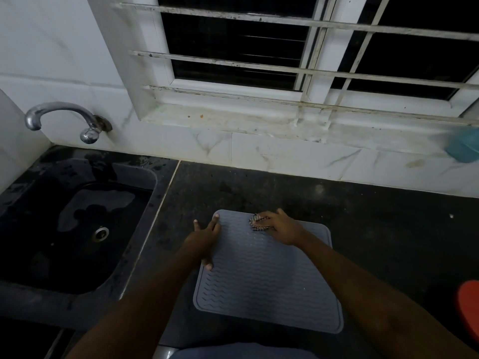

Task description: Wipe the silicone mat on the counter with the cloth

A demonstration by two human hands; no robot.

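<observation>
The mat (pixel 267 281) lies on the worktop (pixel 363 229). Near its far edge, the right hand (pixel 280 228) curls its fingers round the cloth (pixel 256 224). The left hand (pixel 206 239), fingers straight, pins its left edge. Best wipe in overlapping strokes toward its near edge.

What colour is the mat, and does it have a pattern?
The mat is grey-blue with rows of wavy lines, clearest in the head view.
</observation>
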